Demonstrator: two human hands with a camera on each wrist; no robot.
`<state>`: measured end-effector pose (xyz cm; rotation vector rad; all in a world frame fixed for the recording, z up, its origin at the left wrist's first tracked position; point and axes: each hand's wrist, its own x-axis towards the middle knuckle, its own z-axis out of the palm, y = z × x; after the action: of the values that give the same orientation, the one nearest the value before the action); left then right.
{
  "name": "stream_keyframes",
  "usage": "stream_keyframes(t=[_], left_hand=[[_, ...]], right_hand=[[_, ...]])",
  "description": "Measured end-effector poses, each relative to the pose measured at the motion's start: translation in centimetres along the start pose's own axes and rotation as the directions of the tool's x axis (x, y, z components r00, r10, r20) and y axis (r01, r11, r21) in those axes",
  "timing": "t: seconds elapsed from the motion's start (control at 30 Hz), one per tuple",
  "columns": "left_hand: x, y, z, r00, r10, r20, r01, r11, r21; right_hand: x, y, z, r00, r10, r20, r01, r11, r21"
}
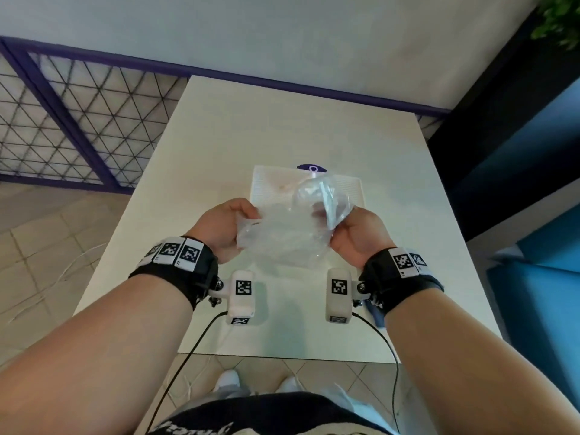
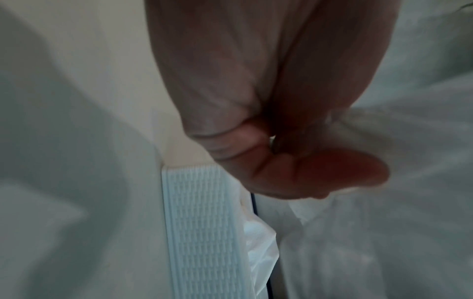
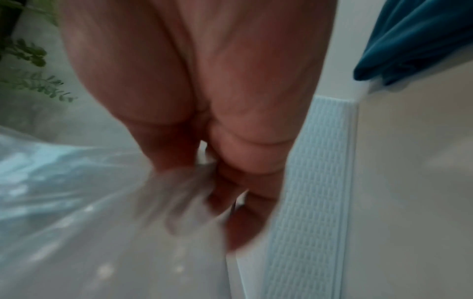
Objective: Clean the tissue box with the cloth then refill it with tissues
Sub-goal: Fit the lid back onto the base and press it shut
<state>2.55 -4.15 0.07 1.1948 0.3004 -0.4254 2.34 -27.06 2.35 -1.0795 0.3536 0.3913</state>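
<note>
Both hands hold a crumpled clear plastic wrapper (image 1: pixel 282 233) up over the white table (image 1: pixel 219 136). My left hand (image 1: pixel 226 227) pinches its left edge and my right hand (image 1: pixel 354 230) grips its right edge. In the left wrist view the thumb and fingers (image 2: pixel 268 141) close on the plastic (image 2: pixel 384 222). The right wrist view shows curled fingers (image 3: pixel 217 182) bunching the film (image 3: pixel 76 202). Just beyond the hands lies the white ribbed tissue box (image 1: pixel 348 186), partly hidden by the wrapper, seen also as box (image 2: pixel 202 222) and box (image 3: pixel 312 192). A blue cloth (image 1: pixel 376 312) lies under my right wrist.
A small purple object (image 1: pixel 310 167) sits behind the box. A wire-mesh railing (image 1: pixel 62 120) runs along the left, and blue seating (image 1: pixel 533 246) stands close on the right. Cables (image 1: pixel 188 340) hang off the near table edge. A green plant (image 3: pixel 30 60) shows at the right wrist view's left.
</note>
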Motion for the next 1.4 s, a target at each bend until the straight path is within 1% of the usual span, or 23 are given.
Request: stream_keyframes(t=[0.03, 0.07, 0.13, 0.2, 0.3, 0.33, 0.4, 0.43, 0.5, 0.57, 0.6, 0.67, 0.73, 0.77, 0.83, 0.9, 0.97, 1.03, 1.1, 1.2, 1.27, 1.37, 1.4], left_hand=[[0.0, -0.1, 0.1, 1.0, -0.002, 0.012, 0.003, 0.999, -0.037], [0.1, -0.1, 0.3, 1.0, -0.003, 0.024, 0.004, 0.998, -0.056], [0.1, 0.0, 0.7, 1.0, -0.001, 0.03, 0.003, 0.998, -0.06], [0.2, 0.0, 0.9, 0.999, -0.003, 0.038, 0.006, 0.997, -0.082], [0.4, 0.1, 0.8, 0.995, 0.0, 0.103, 0.027, 0.966, -0.257], [0.3, 0.1, 0.8, 0.992, -0.017, 0.126, 0.049, 0.965, -0.258], [0.1, 0.2, 1.2, 0.987, -0.053, 0.153, 0.075, 0.987, -0.141], [0.0, 0.0, 1.4, 0.982, -0.064, 0.175, 0.077, 0.995, -0.067], [-0.2, -0.4, 2.2, 0.975, -0.054, 0.217, 0.037, 0.996, 0.081], [-0.2, -0.7, 2.6, 0.984, -0.011, 0.179, -0.025, 0.98, 0.198], [-0.2, -0.8, 2.7, 0.988, 0.006, 0.154, -0.042, 0.973, 0.226], [-0.2, -0.8, 2.9, 0.991, 0.03, 0.133, -0.059, 0.974, 0.219], [-0.3, -0.8, 3.0, 0.991, 0.055, 0.124, -0.083, 0.968, 0.235], [-0.3, -0.8, 3.1, 0.991, 0.062, 0.12, -0.091, 0.965, 0.247], [-0.3, -0.8, 3.2, 0.989, 0.064, 0.134, -0.094, 0.968, 0.233], [-0.3, -0.8, 3.3, 0.988, 0.066, 0.137, -0.093, 0.974, 0.205], [-0.3, -0.8, 3.4, 0.991, 0.076, 0.111, -0.095, 0.981, 0.17], [-0.3, -0.7, 3.4, 0.994, 0.072, 0.087, -0.084, 0.985, 0.15], [-0.4, -0.7, 3.2, 0.995, 0.046, 0.093, -0.061, 0.985, 0.16], [-0.5, -0.7, 3.1, 0.988, 0.014, 0.154, -0.039, 0.986, 0.163], [-0.6, -0.8, 3.1, 0.986, 0.032, 0.163, -0.062, 0.982, 0.18], [-0.7, -1.1, 3.2, 0.988, 0.053, 0.145, -0.085, 0.971, 0.224], [-0.7, -1.3, 2.9, 0.985, 0.058, 0.162, -0.093, 0.972, 0.218]], right_hand=[[-0.3, -0.1, -0.3, 0.999, 0.038, 0.035, -0.041, 0.997, 0.069], [-0.4, -0.3, -0.7, 0.995, 0.075, 0.058, -0.081, 0.992, 0.097], [-0.5, -0.6, -1.1, 0.99, 0.113, 0.081, -0.116, 0.992, 0.041], [-0.5, -0.6, -1.3, 0.994, 0.066, 0.082, -0.061, 0.997, -0.055], [-0.7, -0.8, -1.4, 0.996, -0.044, 0.074, 0.054, 0.988, -0.142], [-0.8, -1.0, -1.4, 0.995, -0.08, 0.052, 0.089, 0.975, -0.205], [-0.9, -1.2, -1.5, 0.987, -0.16, 0.003, 0.15, 0.916, -0.373], [-1.0, -1.3, -1.5, 0.983, -0.186, -0.008, 0.165, 0.893, -0.418], [-0.8, -1.3, -1.5, 0.98, -0.197, -0.027, 0.167, 0.89, -0.425], [-0.6, -1.1, -1.7, 0.98, -0.192, -0.053, 0.154, 0.9, -0.408], [-0.7, -1.1, -1.8, 0.979, -0.192, -0.062, 0.146, 0.886, -0.439], [-0.8, -1.0, -2.2, 0.985, -0.166, -0.046, 0.118, 0.845, -0.522], [-1.2, -1.0, -2.4, 0.995, -0.101, -0.011, 0.079, 0.832, -0.549], [-1.4, -1.0, -2.6, 0.995, -0.097, 0.005, 0.081, 0.801, -0.593], [-1.7, -1.0, -2.7, 0.989, -0.143, 0.035, 0.127, 0.711, -0.692], [-1.9, -0.9, -2.7, 0.973, -0.221, 0.064, 0.2, 0.676, -0.709], [-2.0, -0.9, -2.8, 0.957, -0.285, 0.061, 0.244, 0.671, -0.701], [-2.2, -0.9, -2.6, 0.955, -0.296, 0.028, 0.229, 0.673, -0.703], [-2.4, -0.7, -2.8, 0.96, -0.279, 0.001, 0.2, 0.686, -0.699], [-2.9, -0.3, -2.8, 0.974, -0.226, -0.01, 0.16, 0.719, -0.677], [-3.0, -0.1, -2.8, 0.98, -0.197, 0.001, 0.147, 0.73, -0.668], [-2.8, 0.4, -2.8, 0.984, -0.177, -0.011, 0.125, 0.738, -0.663], [-2.7, 0.6, -2.8, 0.984, -0.178, -0.014, 0.123, 0.737, -0.665]])
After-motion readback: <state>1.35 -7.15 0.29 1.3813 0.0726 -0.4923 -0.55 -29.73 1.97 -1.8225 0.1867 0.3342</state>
